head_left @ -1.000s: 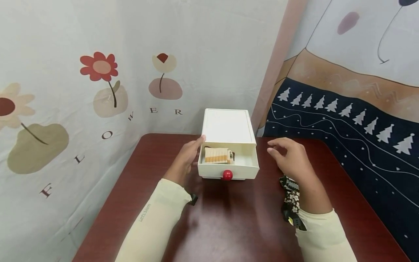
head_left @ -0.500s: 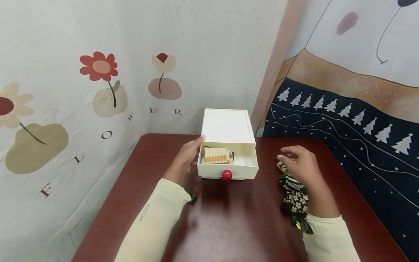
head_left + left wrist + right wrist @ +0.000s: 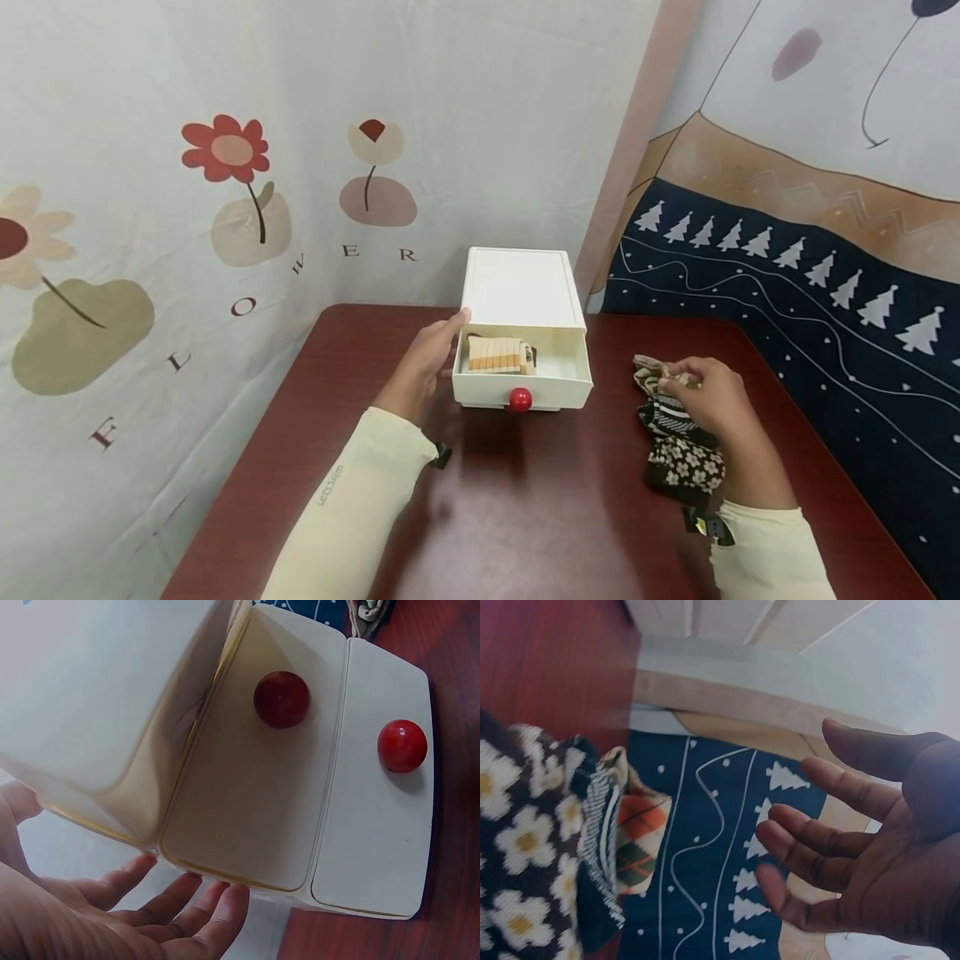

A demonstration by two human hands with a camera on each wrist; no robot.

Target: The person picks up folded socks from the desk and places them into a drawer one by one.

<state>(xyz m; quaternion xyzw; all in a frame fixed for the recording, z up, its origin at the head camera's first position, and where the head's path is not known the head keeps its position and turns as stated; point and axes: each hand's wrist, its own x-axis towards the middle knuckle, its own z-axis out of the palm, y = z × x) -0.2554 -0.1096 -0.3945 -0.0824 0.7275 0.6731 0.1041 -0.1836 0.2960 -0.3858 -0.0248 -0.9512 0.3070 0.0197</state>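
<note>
A white drawer cabinet (image 3: 522, 287) stands at the table's back, its top drawer (image 3: 562, 358) pulled out. Inside that drawer lies a folded cream sock (image 3: 495, 355) with orange stripes. My left hand (image 3: 429, 354) rests along the cabinet's left side, thumb at the upper corner, fingers (image 3: 161, 900) fairly straight. To the right, my right hand (image 3: 708, 396) hovers by a row of folded socks; in the right wrist view its fingers are spread and hold nothing. The row has an argyle sock (image 3: 641, 832), a dark striped sock (image 3: 598, 840) and a dark floral sock (image 3: 525, 847).
Two shut drawers with red knobs (image 3: 281, 699) show below the pulled-out one in the left wrist view. The dark red table (image 3: 517, 517) meets a flower-print curtain (image 3: 480, 150) behind and a tree-print cloth (image 3: 750, 283) at right.
My right hand has moved right and toward me, from beside the drawer to the row of socks, uncovering more of them. The left hand and cabinet stay put.
</note>
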